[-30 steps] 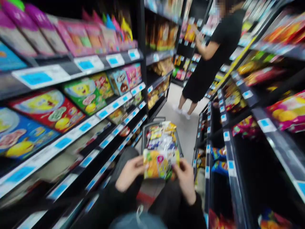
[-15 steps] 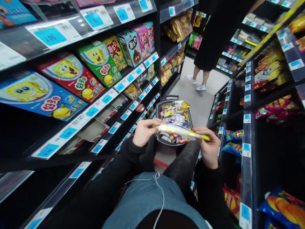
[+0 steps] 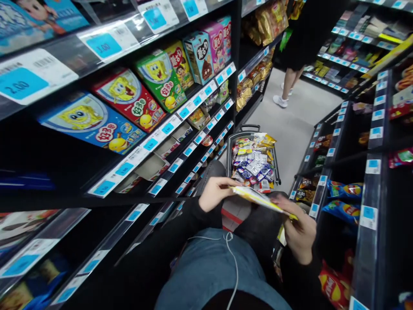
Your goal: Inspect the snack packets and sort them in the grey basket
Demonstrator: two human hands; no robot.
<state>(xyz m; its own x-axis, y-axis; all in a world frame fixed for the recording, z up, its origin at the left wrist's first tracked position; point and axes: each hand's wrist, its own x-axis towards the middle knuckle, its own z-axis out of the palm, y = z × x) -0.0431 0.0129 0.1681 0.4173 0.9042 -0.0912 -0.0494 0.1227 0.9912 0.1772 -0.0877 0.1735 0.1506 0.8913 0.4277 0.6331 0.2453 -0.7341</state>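
A flat yellow snack packet (image 3: 260, 198) lies edge-on between both my hands, low in the aisle. My left hand (image 3: 217, 192) pinches its left end with curled fingers. My right hand (image 3: 300, 229) grips its right end, fingers closed round it. Just beyond the packet, on the floor, stands a dark shopping basket (image 3: 230, 148) piled with several snack packets. My black sleeves and grey top fill the bottom of the view.
Black shelves with blue price tags line both sides of the narrow aisle. Cartoon snack boxes (image 3: 130, 97) sit on the left shelves, crisp bags (image 3: 343, 189) on the right. Another person's legs (image 3: 288, 84) in white shoes stand farther down the grey floor (image 3: 298, 125).
The packet has turned from face-up to edge-on and dropped lower with both hands. The view has tilted down and left; the other person is now farther up the frame.
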